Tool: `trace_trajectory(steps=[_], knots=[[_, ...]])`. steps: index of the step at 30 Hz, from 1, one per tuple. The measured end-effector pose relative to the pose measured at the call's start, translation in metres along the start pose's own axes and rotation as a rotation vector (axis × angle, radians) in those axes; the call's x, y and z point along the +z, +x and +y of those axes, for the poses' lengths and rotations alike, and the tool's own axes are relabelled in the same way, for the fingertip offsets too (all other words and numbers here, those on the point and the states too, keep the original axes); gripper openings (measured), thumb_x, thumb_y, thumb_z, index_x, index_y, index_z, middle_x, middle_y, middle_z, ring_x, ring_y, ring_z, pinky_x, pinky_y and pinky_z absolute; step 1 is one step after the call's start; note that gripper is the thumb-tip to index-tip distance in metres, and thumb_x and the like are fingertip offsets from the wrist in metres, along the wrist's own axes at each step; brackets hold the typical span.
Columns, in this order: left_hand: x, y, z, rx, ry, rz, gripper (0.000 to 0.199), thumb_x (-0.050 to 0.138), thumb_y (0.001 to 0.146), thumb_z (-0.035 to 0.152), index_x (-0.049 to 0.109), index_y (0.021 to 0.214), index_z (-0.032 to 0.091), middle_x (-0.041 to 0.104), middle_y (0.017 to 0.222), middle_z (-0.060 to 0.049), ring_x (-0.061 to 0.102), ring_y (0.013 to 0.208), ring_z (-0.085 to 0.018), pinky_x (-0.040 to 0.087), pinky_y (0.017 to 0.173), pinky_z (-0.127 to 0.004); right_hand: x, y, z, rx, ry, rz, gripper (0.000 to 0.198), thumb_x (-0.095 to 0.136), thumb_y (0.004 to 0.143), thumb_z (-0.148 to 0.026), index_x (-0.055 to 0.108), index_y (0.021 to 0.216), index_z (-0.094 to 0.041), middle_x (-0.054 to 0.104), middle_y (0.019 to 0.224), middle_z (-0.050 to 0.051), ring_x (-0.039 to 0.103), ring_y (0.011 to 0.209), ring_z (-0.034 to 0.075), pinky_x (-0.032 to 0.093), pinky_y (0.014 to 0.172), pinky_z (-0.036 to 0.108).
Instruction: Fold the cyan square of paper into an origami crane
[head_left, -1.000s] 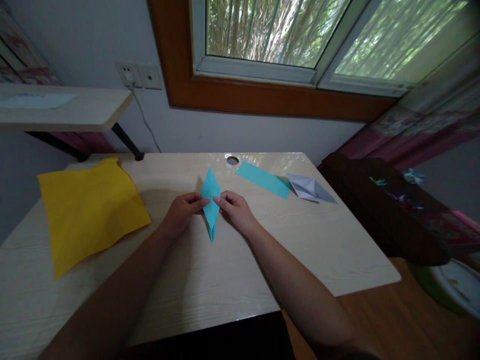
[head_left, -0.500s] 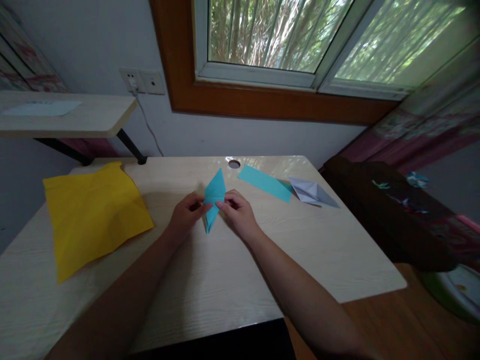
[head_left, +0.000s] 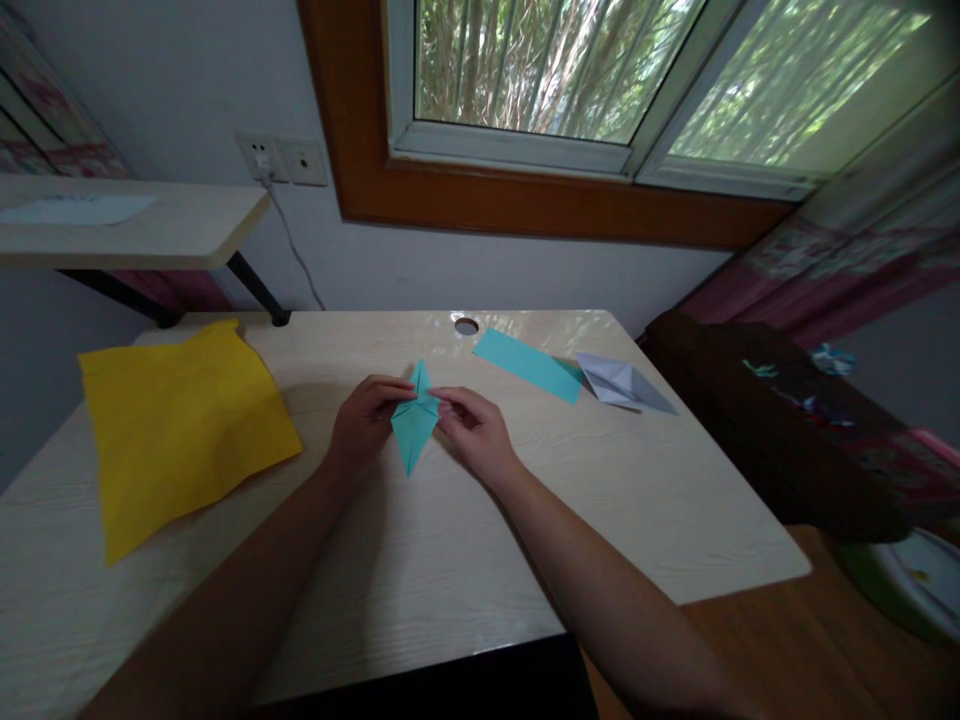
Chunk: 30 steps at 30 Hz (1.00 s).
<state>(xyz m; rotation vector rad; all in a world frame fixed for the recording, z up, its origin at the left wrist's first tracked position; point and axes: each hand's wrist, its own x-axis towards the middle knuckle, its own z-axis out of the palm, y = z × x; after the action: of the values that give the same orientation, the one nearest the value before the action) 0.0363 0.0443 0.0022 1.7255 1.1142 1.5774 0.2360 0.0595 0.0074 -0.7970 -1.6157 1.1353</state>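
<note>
A folded turquoise paper (head_left: pixel 415 428), diamond-shaped with creases across its middle, is held above the table between my two hands. My left hand (head_left: pixel 363 417) pinches its left edge near the middle fold. From the other side, my right hand (head_left: pixel 474 424) grips the right edge between thumb and fingers. One point of the paper aims away from me, and the broader half hangs toward me. Part of each edge is covered by my fingertips.
A creased yellow sheet (head_left: pixel 187 430) lies on the pale wooden table (head_left: pixel 637 510) at left. Toward the back right are a turquoise paper strip (head_left: pixel 529 364) and a folded pale-grey paper (head_left: pixel 621 380). A raised shelf (head_left: pixel 187 225) stands at back left.
The turquoise paper has been turned: its wider half now points toward me and a narrower tip points away. Both hands stay on it, with their fingers shifted along the edges.
</note>
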Motion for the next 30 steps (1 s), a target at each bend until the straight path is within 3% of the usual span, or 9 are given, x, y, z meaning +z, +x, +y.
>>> trace_trajectory(steps=[4,10,16,21,30], knots=[[-0.001,-0.001,-0.003,-0.002,-0.061,-0.024,0.021,0.081,0.083,0.033,0.078,0.103,0.027,0.07,0.113,-0.007,0.067,0.106,-0.022,0.057,0.095,-0.037,-0.005,-0.001,-0.003,-0.022,-0.019,-0.078,0.028,0.07,0.088,-0.046,0.074,0.11,-0.028,0.072,0.107,0.007,0.067,0.097,0.022,0.056,0.091,0.041],[-0.001,-0.002,0.006,-0.013,-0.226,-0.15,0.03,0.076,0.088,0.03,0.073,0.118,0.026,0.066,0.126,-0.011,0.064,0.119,-0.023,0.054,0.104,-0.039,-0.012,0.0,-0.003,0.012,0.074,-0.06,0.03,0.072,0.086,-0.043,0.071,0.111,-0.026,0.068,0.112,0.007,0.066,0.102,0.023,0.054,0.093,0.04],[-0.001,-0.001,0.004,-0.03,-0.196,-0.136,0.024,0.078,0.086,0.034,0.076,0.108,0.025,0.071,0.114,-0.011,0.068,0.11,-0.024,0.056,0.101,-0.041,-0.015,0.001,-0.006,0.018,0.055,-0.1,0.032,0.07,0.085,-0.044,0.069,0.111,-0.026,0.066,0.105,0.006,0.063,0.096,0.022,0.052,0.088,0.037],[-0.003,-0.002,0.003,-0.007,-0.194,-0.162,0.02,0.077,0.087,0.033,0.077,0.105,0.025,0.071,0.108,-0.01,0.068,0.107,-0.024,0.056,0.098,-0.042,-0.018,0.002,-0.006,-0.031,0.022,-0.145,0.029,0.069,0.086,-0.042,0.072,0.11,-0.026,0.066,0.113,0.007,0.062,0.107,0.024,0.051,0.091,0.037],[-0.004,-0.004,0.01,0.026,-0.115,-0.15,0.017,0.077,0.087,0.027,0.079,0.103,0.026,0.057,0.136,-0.011,0.06,0.126,-0.026,0.057,0.104,-0.043,-0.02,0.004,-0.006,-0.009,0.061,-0.135,0.025,0.074,0.085,-0.048,0.076,0.102,-0.029,0.067,0.113,0.007,0.062,0.109,0.024,0.053,0.09,0.038]])
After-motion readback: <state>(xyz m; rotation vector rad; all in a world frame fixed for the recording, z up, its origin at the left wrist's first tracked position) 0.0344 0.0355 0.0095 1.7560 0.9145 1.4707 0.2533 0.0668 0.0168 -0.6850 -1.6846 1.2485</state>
